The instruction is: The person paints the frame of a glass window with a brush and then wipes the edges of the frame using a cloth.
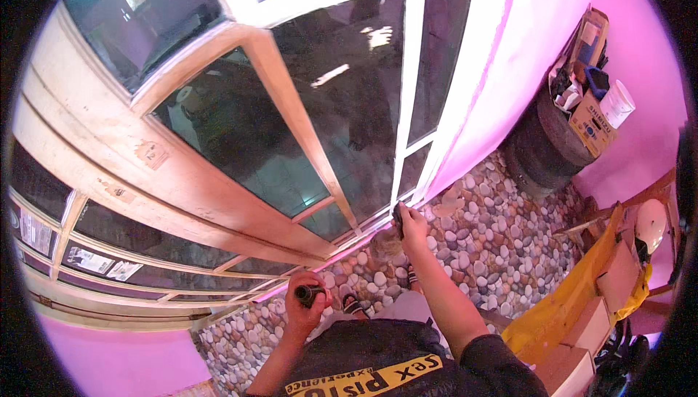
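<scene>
My left hand (307,310) is closed around a dark cylindrical object (309,294), its round end facing up. My right hand (414,231) reaches forward, closed on a small dark object (398,217) whose kind I cannot make out. That object is at the lower corner of the white window frame (409,70), and whether it touches the frame is unclear. Dark glass panes (349,91) fill the frame and carry bright reflections. A bare wooden frame member (287,113) slants between two panes. Below the right hand a blurred brownish patch (385,246) shows against the floor.
Pebble-patterned flooring (480,244) runs under my sandalled feet. At the far right, stacked tyres (545,142) carry a cardboard box (592,124) and a white bucket (617,103). Nearer right are yellow sheeting (560,310), cartons (589,324) and a pale helmet (651,224). Pink walls (640,41) flank the window.
</scene>
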Available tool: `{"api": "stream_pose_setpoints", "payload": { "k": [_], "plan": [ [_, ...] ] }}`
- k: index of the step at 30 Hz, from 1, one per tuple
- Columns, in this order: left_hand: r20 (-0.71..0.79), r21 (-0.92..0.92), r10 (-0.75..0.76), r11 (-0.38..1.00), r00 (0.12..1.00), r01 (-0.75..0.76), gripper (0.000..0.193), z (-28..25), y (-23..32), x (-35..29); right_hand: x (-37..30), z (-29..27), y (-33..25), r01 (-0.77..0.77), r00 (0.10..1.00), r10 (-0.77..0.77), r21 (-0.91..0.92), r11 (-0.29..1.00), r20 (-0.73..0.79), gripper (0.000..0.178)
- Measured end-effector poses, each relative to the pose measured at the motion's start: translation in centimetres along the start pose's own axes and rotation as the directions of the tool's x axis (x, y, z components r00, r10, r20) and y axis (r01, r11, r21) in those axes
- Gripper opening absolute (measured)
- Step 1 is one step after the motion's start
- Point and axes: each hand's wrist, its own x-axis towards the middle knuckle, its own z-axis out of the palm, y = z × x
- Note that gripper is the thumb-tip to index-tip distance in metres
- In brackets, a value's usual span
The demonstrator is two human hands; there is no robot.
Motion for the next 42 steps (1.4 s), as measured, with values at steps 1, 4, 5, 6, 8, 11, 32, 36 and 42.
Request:
{"api": "stream_pose_setpoints", "payload": {
  "k": [1, 4, 5, 6, 8, 11, 32, 36, 42],
  "plan": [
    [-0.022, 0.031, 0.040, 0.999, 0.999, -0.040, 0.025, 0.8, 1.0, 0.5, 0.7, 0.4, 0.1, -0.013, 1.000, 0.014, -0.033, 0.999, 0.010, 0.033],
    [-0.031, 0.193, 0.137, 0.973, 0.990, -0.129, 0.024, 1.0, -0.1, 1.0, 1.2, 2.5, -2.5, -0.067, 0.998, 0.067, 0.090, 0.994, 0.001, 0.033],
    [-0.008, 0.311, 0.203, 0.931, 0.979, -0.191, 0.024, 1.2, -0.5, 1.3, 1.7, 2.8, -3.1, -0.075, 0.997, 0.076, 0.096, 0.993, -0.005, 0.033],
    [-0.001, 0.316, 0.195, 0.931, 0.981, -0.185, 0.024, 1.6, -0.5, 1.4, 2.3, 3.2, -3.6, -0.077, 0.997, 0.077, 0.139, 0.987, 0.012, 0.032],
    [-0.053, 0.308, 0.142, 0.944, 0.988, -0.119, 0.025, 2.7, 0.2, 1.9, 2.9, 4.3, -4.8, -0.092, 0.996, 0.089, 0.247, 0.965, 0.025, 0.035],
    [-0.085, 0.258, 0.109, 0.963, 0.990, -0.084, 0.028, 3.7, 0.7, 2.4, 4.0, 5.6, -6.7, -0.188, 0.982, 0.182, 0.330, 0.925, 0.050, 0.032],
    [-0.099, 0.337, 0.119, 0.938, 0.988, -0.079, 0.031, 4.2, -0.5, 5.5, 8.7, 7.0, -5.4, -0.219, 0.975, 0.208, 0.443, 0.869, 0.074, 0.029],
    [-0.052, 0.400, 0.120, 0.912, 0.991, -0.090, 0.031, 3.7, -1.0, 5.7, 8.9, 6.8, -4.9, -0.224, 0.974, 0.217, 0.438, 0.870, 0.068, 0.029],
    [-0.068, 0.363, 0.093, 0.930, 0.993, -0.063, 0.032, 4.2, -0.6, 6.3, 8.4, 6.3, -4.2, -0.343, 0.929, 0.368, 0.459, 0.819, 0.037, 0.030]
  ]
}}
